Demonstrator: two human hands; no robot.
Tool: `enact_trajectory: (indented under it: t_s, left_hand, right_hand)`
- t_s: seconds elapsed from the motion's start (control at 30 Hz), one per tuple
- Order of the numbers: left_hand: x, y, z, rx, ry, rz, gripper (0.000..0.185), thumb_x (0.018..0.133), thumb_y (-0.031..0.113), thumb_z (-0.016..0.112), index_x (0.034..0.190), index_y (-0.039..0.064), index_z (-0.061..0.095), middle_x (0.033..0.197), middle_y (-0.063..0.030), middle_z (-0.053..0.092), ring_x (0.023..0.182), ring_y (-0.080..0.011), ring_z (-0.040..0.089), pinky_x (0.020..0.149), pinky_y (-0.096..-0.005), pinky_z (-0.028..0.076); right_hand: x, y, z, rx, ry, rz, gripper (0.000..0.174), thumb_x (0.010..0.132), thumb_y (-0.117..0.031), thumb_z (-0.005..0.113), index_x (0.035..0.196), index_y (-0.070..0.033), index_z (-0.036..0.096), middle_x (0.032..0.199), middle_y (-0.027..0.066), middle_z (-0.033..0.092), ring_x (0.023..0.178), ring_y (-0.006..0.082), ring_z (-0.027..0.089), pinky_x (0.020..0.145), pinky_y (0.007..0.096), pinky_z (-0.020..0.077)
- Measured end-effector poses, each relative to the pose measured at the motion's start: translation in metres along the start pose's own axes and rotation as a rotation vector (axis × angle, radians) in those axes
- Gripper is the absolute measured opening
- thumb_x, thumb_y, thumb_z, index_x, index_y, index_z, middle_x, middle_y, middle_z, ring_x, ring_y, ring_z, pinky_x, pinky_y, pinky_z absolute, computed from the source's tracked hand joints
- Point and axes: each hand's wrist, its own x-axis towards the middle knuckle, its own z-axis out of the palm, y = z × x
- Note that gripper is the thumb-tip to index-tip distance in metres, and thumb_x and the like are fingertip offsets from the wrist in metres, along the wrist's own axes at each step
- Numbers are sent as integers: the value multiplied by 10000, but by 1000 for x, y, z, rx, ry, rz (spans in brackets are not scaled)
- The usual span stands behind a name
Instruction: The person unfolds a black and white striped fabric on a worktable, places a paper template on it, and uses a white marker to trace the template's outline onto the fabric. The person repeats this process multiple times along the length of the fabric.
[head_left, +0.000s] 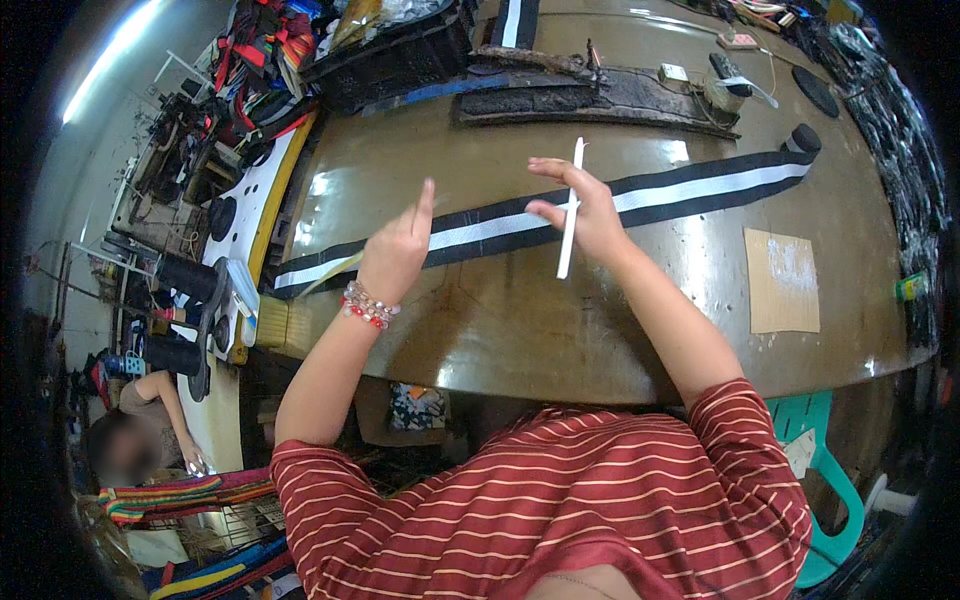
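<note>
A black webbing strap with a white middle stripe (675, 186) lies slantwise across the brown table (517, 337), its right end in a roll (804, 139). My left hand (397, 251), with bead bracelets at the wrist, is over the strap's left part, fingers raised. A thin yellowish strip (334, 274), perhaps a tape measure, runs from beside it to the strap's left end; whether the hand holds it is hidden. My right hand (589, 210) is above the strap with a slim white stick (570, 225), perhaps chalk or a marker, resting by the thumb's base; thumb and index finger are apart.
A piece of cardboard (782, 281) with white marks lies at the right. A dark metal bar (532, 103) and a black crate (390, 56) stand at the back. Machinery with black spools (187, 277) is at the left, where another person (161, 412) sits. A green plastic chair (836, 487) stands at lower right.
</note>
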Motion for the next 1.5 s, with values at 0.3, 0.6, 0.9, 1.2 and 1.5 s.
enact_trajectory:
  t_s: [0.3,0.6,0.9,1.2,1.5]
  left_hand:
    - [53,70,-47,-2004,1053,-431,438,915,16,453,1341,-6,354,1089,-105,603,902,-148,616,759,-275,541]
    - [-23,111,39,-949,192,-133,332,898,146,493,1118,-99,533,1118,-234,575,1095,-325,539,951,-356,434]
    - [-23,125,51,-668,100,-131,409,846,115,522,1183,-112,473,1249,-246,473,1218,-334,421,1034,-373,346]
    - [-19,125,42,-661,121,-149,413,830,105,532,1190,-87,462,1205,-228,475,1173,-350,436,1004,-386,374]
    - [-9,125,35,-409,16,-66,395,803,105,538,1161,-58,493,1181,-198,490,1103,-322,481,939,-362,433]
  right_hand:
    - [47,-58,5,-390,90,-261,700,579,-293,815,1176,-91,511,1289,174,466,1109,361,493,924,424,393]
    - [7,36,-12,-522,-740,11,534,600,-354,772,1108,-258,638,1312,104,482,1241,317,392,1052,498,232]
    - [-7,40,-6,-573,-676,25,435,645,-400,722,1054,-263,669,1313,84,480,1193,332,414,1002,461,298]
    - [-5,41,-5,-184,-347,176,463,822,-378,580,1225,-157,531,1068,135,610,978,295,563,887,398,415]
    - [-13,41,7,162,-414,594,285,858,-135,410,873,19,649,686,90,628,610,120,578,580,259,486]
